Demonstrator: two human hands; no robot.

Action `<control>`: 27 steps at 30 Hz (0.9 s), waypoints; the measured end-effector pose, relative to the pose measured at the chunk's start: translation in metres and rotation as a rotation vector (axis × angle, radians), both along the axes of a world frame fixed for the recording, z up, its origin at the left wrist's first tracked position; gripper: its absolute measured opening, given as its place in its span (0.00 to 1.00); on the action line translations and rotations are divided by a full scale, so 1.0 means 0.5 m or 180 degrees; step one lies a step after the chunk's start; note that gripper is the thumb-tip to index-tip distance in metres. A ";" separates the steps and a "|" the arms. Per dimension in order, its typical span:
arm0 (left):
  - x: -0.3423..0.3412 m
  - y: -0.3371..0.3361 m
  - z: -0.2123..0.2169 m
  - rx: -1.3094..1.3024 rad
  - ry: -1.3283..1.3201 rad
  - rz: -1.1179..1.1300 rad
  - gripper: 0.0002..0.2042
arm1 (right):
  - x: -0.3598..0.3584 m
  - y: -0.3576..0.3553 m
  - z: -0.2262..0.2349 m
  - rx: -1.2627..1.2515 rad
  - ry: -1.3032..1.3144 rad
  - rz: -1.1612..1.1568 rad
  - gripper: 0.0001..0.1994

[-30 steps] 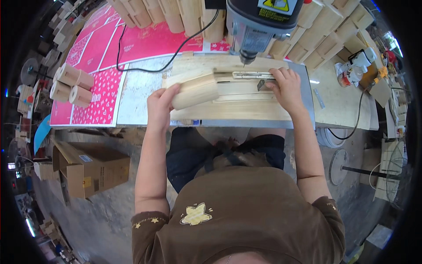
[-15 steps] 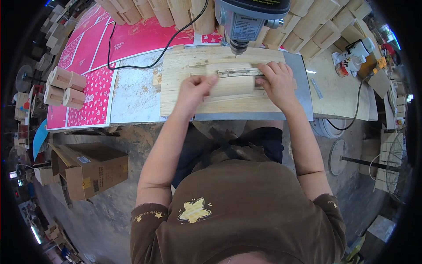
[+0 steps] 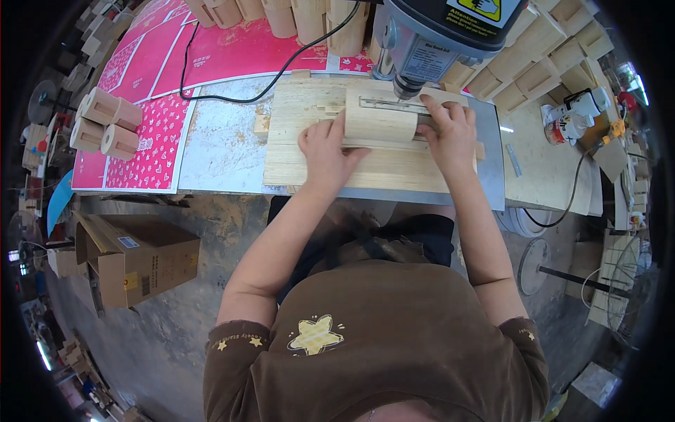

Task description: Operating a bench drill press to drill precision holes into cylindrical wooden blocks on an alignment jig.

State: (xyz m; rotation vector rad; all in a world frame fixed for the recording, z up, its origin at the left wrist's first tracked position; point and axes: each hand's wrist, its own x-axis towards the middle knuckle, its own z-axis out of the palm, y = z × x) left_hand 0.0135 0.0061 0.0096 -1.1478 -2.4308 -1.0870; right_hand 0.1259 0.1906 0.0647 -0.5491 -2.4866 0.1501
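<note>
Swung level from the tilted hold of a second ago, the pale wooden block now sits under the drill, lying lengthwise on a light wooden board atop the bench. My left hand, which then held the block off to the left, has come in with it. I see its fingers against the block's left end, while the thumb stands away over the board; that grip is spread, not pinching. My right hand keeps to the other end, with fingertips at a narrow slotted strip that runs along the block's far side. The right thumb is near the block's right end. From my distance I cannot tell whether the right grip pinches anything, since the hand covers the spot. The drill's metal chuck hangs over the strip, its thin bit pointing down; I cannot tell whether they touch. A grey metal plate shows past the board's right edge. At left, four wooden cylinders cluster on a pink patterned sheet, and a black cord loops over the bench. More wooden pieces line its far side; a cardboard box stands on the floor.
</note>
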 end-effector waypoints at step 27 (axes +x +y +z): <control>-0.027 -0.027 -0.011 -0.0093 0.0486 0.0148 0.31 | 0.050 -0.020 0.252 -0.0506 0.1463 0.0486 0.05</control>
